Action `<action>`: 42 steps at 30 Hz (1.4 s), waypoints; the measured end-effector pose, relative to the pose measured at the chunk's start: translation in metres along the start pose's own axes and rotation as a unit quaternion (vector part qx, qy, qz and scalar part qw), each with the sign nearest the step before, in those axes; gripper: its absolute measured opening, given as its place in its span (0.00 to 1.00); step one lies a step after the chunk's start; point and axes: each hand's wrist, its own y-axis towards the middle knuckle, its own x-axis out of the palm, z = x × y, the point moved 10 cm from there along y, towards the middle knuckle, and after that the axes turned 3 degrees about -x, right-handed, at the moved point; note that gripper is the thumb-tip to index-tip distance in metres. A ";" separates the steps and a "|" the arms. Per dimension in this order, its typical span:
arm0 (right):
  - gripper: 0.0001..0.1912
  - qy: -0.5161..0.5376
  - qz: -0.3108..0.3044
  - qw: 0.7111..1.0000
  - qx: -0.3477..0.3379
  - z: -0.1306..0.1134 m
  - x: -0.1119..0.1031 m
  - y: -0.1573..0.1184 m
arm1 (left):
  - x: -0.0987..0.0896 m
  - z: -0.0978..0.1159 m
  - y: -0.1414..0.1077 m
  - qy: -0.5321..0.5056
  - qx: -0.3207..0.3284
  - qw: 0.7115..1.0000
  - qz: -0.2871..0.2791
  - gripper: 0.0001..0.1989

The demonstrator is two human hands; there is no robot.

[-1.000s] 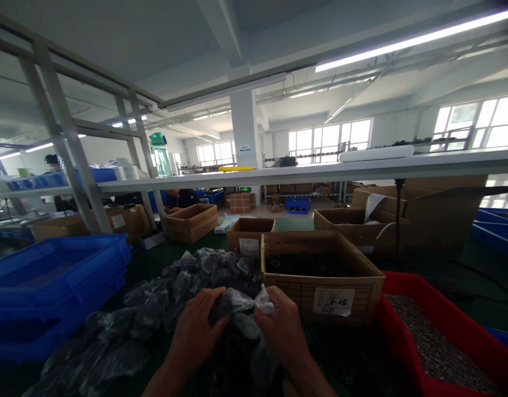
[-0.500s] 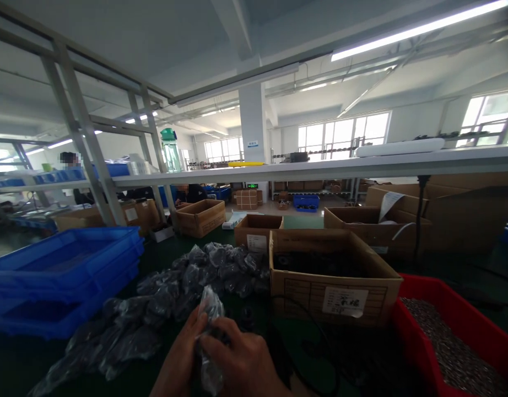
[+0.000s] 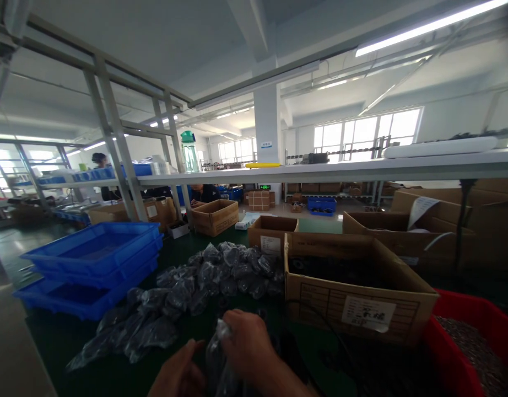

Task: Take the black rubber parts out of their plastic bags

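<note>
Near the bottom centre, my right hand (image 3: 246, 339) is closed on the top of a clear plastic bag (image 3: 219, 361) with something dark inside. My left hand (image 3: 179, 372) is just left of the bag, fingers partly curled and apart, with no object seen in it. Beyond both hands, a long heap of dark items in clear bags (image 3: 212, 275) lies on the green tabletop (image 3: 315, 344). Right of the heap stands an open cardboard box (image 3: 320, 300) with dark parts inside.
Stacked blue trays (image 3: 92, 259) sit at the left. A red bin (image 3: 456, 342) of small metal pieces is at the right, near a black cable (image 3: 332, 325). A white shelf (image 3: 303, 172) crosses above the table. People sit in the background at left.
The view has turned left. My hands have come apart; my right hand now grips the bag's top, and the bag hangs lower. My left hand has let go of it.
</note>
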 end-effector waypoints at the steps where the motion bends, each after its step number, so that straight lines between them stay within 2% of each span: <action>1: 0.06 0.061 0.015 0.998 0.025 0.007 -0.009 0.004 | -0.010 0.007 0.008 0.042 0.021 0.998 0.036 0.38; 2: 0.06 0.119 0.027 0.992 0.042 0.012 -0.017 0.009 | -0.022 0.017 0.016 0.106 0.057 0.990 0.078 0.36; 4: 0.07 0.197 0.049 0.977 0.060 0.022 -0.032 0.017 | -0.039 0.042 0.033 0.236 0.134 0.950 0.155 0.31; 6: 0.09 0.239 0.083 0.965 0.068 0.032 -0.047 0.022 | -0.050 0.058 0.055 0.294 0.167 0.920 0.197 0.28; 8: 0.12 0.262 0.116 0.955 0.080 0.043 -0.062 0.022 | -0.053 0.072 0.080 0.321 0.185 0.902 0.222 0.30; 14: 0.15 0.314 0.213 0.912 0.158 0.071 -0.094 -0.002 | -0.029 0.118 0.146 0.391 0.227 0.862 0.228 0.37; 16: 0.11 0.287 0.217 0.920 0.156 0.070 -0.098 -0.009 | -0.022 0.128 0.159 0.400 0.226 0.859 0.223 0.38; 19: 0.10 0.259 0.203 0.935 0.129 0.065 -0.099 -0.015 | -0.017 0.141 0.165 0.396 0.231 0.860 0.223 0.28; 22: 0.16 0.228 0.161 0.955 0.098 0.061 -0.093 -0.015 | -0.013 0.153 0.157 0.376 0.261 0.862 0.217 0.21; 26: 0.17 0.137 0.136 0.978 0.072 0.056 -0.094 -0.009 | 0.002 0.166 0.129 0.339 0.331 0.859 0.194 0.23; 29: 0.15 0.095 0.129 0.987 0.029 0.042 -0.095 0.002 | 0.024 0.170 0.089 0.317 0.388 0.852 0.153 0.24; 32: 0.15 0.085 0.118 0.989 -0.004 0.029 -0.088 0.011 | 0.048 0.169 0.041 0.311 0.419 0.849 0.089 0.25; 35: 0.12 0.071 0.093 0.992 -0.045 0.017 -0.077 0.014 | 0.061 0.170 0.001 0.300 0.442 0.845 0.040 0.26; 37: 0.09 0.050 0.068 0.994 -0.065 0.012 -0.070 0.013 | 0.062 0.171 -0.014 0.307 0.459 0.833 0.033 0.27; 42: 0.07 -0.002 0.015 0.998 -0.066 0.010 -0.063 0.009 | 0.065 0.169 -0.036 0.360 0.513 0.779 0.023 0.30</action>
